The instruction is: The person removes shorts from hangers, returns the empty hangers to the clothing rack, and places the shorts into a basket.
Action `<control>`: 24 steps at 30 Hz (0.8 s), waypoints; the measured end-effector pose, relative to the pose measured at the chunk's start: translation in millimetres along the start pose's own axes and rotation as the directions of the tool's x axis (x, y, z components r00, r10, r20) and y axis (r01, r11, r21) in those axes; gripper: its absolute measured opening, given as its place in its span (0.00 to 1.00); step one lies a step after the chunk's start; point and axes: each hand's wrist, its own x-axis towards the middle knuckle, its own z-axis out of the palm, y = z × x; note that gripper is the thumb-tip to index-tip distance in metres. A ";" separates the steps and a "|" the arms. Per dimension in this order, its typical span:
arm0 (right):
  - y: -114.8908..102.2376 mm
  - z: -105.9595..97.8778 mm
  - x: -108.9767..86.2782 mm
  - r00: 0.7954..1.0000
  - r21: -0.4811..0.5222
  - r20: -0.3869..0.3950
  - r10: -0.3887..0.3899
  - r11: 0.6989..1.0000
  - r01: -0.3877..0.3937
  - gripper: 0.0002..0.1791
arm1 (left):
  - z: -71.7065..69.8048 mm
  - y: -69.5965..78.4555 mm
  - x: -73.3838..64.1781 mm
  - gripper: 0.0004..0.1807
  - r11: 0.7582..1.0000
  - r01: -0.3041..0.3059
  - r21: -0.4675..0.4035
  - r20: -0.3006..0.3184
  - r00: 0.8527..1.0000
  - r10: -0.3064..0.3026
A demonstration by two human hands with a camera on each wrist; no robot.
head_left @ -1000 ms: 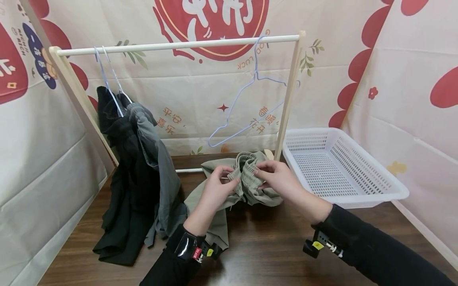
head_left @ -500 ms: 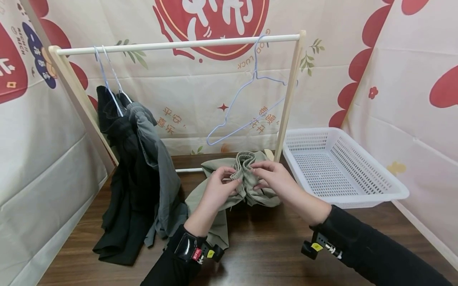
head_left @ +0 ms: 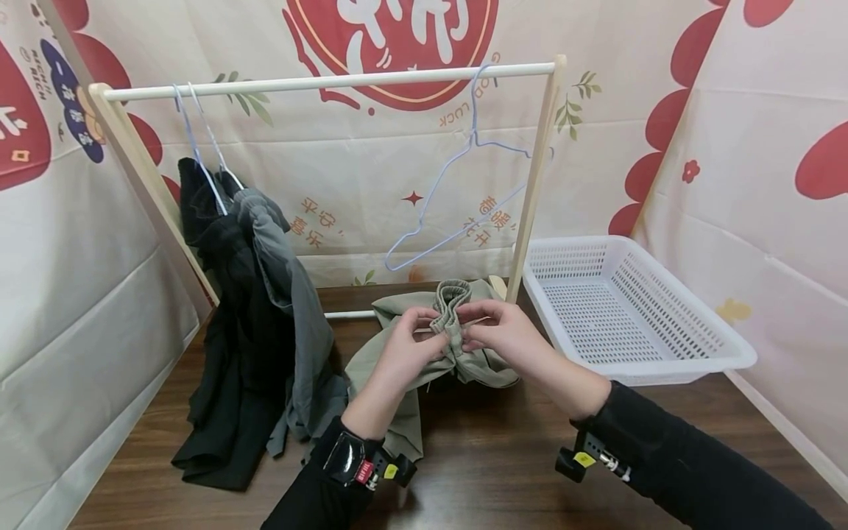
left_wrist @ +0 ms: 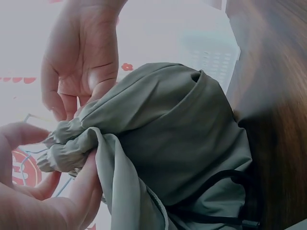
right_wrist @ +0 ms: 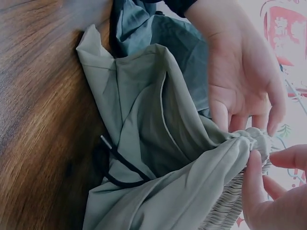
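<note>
Grey-green trousers (head_left: 404, 423) with a gathered elastic waistband (head_left: 453, 291) lie bunched on the table, under the rack's right half. My left hand (head_left: 403, 352) pinches the left side of the waistband between thumb and fingers. Opposite it, my right hand (head_left: 509, 333) pinches the right side, so the band is squeezed into narrow folds standing up between both hands. A black drawstring (right_wrist: 125, 164) hangs from the trousers in the right wrist view. The left wrist view shows the cloth (left_wrist: 163, 129) hanging from the pinched band; some fingertips are hidden in the folds.
A rack with a white rail (head_left: 331, 83) stands behind. Black trousers (head_left: 238, 353) and a grey garment (head_left: 291, 294) hang at its left on hangers. A bare blue hanger (head_left: 424, 199) hangs at the right, near a white plastic basket (head_left: 682, 364).
My right hand has shifted slightly left, towards my left hand. The waistband folds between them are drawn closer together and narrower. The left hand has hardly moved.
</note>
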 end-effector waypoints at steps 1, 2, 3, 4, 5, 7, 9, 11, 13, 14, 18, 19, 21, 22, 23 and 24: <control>-0.1 0.5 0.0 1.000 0.015 0.002 0.006 1.000 -0.006 0.21 | 0.4 -0.1 -0.2 0.22 1.000 -0.007 0.023 -0.005 1.000 0.008; -0.5 1.0 -0.4 1.000 0.029 0.006 0.010 1.000 -0.010 0.21 | 0.8 -0.3 -0.4 0.24 0.999 -0.017 0.047 -0.012 1.000 0.017; -1.0 1.7 -0.8 1.000 0.045 0.010 0.014 0.999 -0.014 0.21 | 1.3 -0.2 -1.0 0.25 0.997 -0.023 0.080 -0.024 0.999 0.025; -1.5 2.4 -1.3 1.000 0.058 0.015 0.016 0.998 -0.017 0.21 | 1.7 -0.7 -1.0 0.26 0.993 -0.029 0.114 -0.039 0.999 0.034; -2.0 3.0 -1.8 1.000 0.067 0.020 0.018 0.998 -0.020 0.21 | 2.2 -1.1 -1.0 0.26 0.989 -0.037 0.141 -0.053 0.998 0.045; -2.8 3.7 -2.7 0.999 0.076 0.031 0.020 0.997 -0.022 0.21 | 3.0 -1.0 -1.5 0.26 0.984 -0.043 0.173 -0.074 0.996 0.056; -3.0 3.7 -3.0 0.999 0.075 0.039 0.019 0.997 -0.022 0.21 | 3.2 -1.7 -1.8 0.23 0.982 -0.040 0.185 -0.091 0.994 0.058; -2.3 2.3 -3.2 0.999 0.055 0.043 0.016 0.998 -0.018 0.21 | 3.1 -2.0 -1.7 0.19 0.986 -0.042 0.160 -0.096 0.994 0.058; -1.8 0.8 -3.5 0.999 0.043 0.039 0.011 0.999 -0.012 0.21 | 2.9 -1.9 -1.6 0.16 0.990 -0.043 0.137 -0.105 0.993 0.058; -1.5 -0.2 -3.5 0.999 0.028 0.034 0.003 1.000 -0.004 0.20 | 2.8 -1.6 -1.4 0.16 0.991 -0.047 0.125 -0.110 0.992 0.061; 0.0 -4.3 -3.2 1.000 -0.058 0.007 -0.030 0.998 0.030 0.16 | 1.9 2.2 -1.5 0.15 0.994 -0.071 0.088 -0.133 0.988 0.082; 0.8 -5.4 -2.9 0.999 -0.090 -0.001 -0.037 0.995 0.037 0.15 | 1.3 4.1 -1.5 0.15 0.994 -0.081 0.079 -0.136 0.987 0.091; 3.1 -7.9 -2.3 0.999 -0.140 -0.005 -0.052 0.989 0.050 0.13 | -0.7 10.0 -2.6 0.15 0.993 -0.097 0.061 -0.136 0.985 0.104; 4.6 -9.2 -2.2 0.999 -0.159 -0.005 -0.053 0.986 0.052 0.13 | -2.1 13.4 -3.1 0.14 0.993 -0.109 0.054 -0.134 0.984 0.115; 6.1 -10.3 -2.3 0.999 -0.175 -0.007 -0.052 0.983 0.050 0.13 | -3.7 17.5 -3.7 0.14 0.992 -0.121 0.046 -0.134 0.983 0.126; 7.9 -11.5 -2.3 0.999 -0.187 -0.004 -0.054 0.981 0.052 0.12 | -5.5 21.2 -4.1 0.14 0.990 -0.134 0.035 -0.132 0.982 0.137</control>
